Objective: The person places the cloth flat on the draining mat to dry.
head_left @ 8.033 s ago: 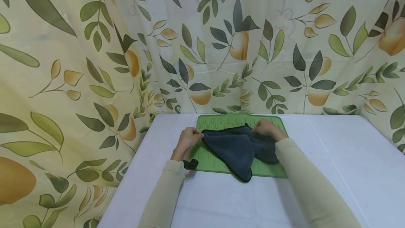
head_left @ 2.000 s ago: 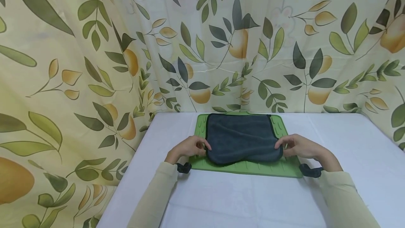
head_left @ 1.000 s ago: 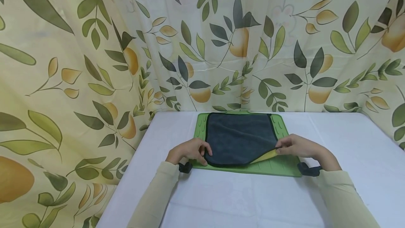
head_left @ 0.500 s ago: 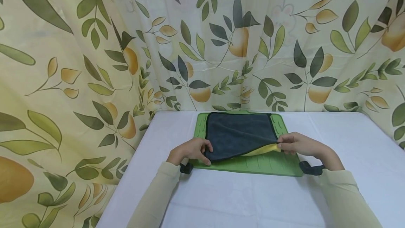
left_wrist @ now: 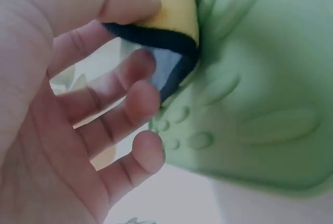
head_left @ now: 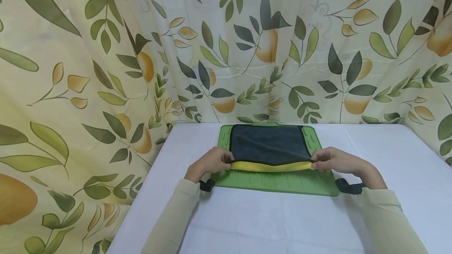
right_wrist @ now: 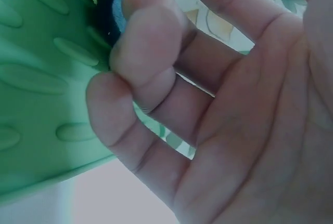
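— Leaf-and-fruit curtain (head_left: 70, 69) all round, white table (head_left: 265, 222) in front of it. What are the hands busy with?

— Both are on the cloth (head_left: 270, 144), dark grey on top, yellow underneath. It lies on the green ribbed mat (head_left: 275, 181) at the far middle of the table. The left hand (head_left: 208, 164) pinches the near left corner between thumb and fingers, and the right hand (head_left: 335, 160) pinches the near right corner the same way.

— So which step is this?

— I'd judge a fold just begun. The near edge is raised off the mat and turned over, so a yellow strip shows along the front, while the far part lies flat.

— And the next move, what would it call for?

— My guess: both corners carried away from the person together and level, so the near edge lands square on the far edge. If one hand leads, the fold goes skew.

— Any container about, anything with something in it?

— None that I can see. The mat is the only thing bearing anything, and it carries just the cloth.
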A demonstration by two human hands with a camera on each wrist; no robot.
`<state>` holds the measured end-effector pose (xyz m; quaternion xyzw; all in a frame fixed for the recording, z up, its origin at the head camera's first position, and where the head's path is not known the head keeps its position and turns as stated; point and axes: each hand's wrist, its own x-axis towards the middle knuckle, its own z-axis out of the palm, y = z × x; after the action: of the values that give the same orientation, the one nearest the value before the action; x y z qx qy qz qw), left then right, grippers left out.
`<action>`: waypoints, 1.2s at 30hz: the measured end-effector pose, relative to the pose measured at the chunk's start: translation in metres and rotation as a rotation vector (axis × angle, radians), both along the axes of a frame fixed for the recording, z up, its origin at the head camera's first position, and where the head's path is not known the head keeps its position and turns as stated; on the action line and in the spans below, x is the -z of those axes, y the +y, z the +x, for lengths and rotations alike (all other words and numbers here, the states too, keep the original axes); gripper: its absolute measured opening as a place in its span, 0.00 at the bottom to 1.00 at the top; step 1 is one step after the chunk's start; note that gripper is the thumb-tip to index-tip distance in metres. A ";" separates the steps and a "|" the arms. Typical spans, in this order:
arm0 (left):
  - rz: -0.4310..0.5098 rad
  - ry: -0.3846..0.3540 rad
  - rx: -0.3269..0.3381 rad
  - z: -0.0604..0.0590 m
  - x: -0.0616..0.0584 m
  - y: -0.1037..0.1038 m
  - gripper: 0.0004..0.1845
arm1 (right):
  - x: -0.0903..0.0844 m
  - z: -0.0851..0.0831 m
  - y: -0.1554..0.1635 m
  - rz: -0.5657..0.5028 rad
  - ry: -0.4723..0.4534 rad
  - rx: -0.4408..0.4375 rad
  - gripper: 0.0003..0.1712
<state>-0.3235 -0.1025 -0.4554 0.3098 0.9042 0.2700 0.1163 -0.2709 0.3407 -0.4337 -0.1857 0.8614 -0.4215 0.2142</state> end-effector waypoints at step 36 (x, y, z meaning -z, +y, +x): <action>0.035 -0.177 0.035 0.002 -0.009 -0.016 0.06 | 0.009 0.002 -0.003 0.105 -0.094 -0.085 0.09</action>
<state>-0.3219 -0.1190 -0.4460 0.3026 0.8799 0.3100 0.1951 -0.2689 0.3372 -0.4429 -0.1907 0.8626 -0.3746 0.2813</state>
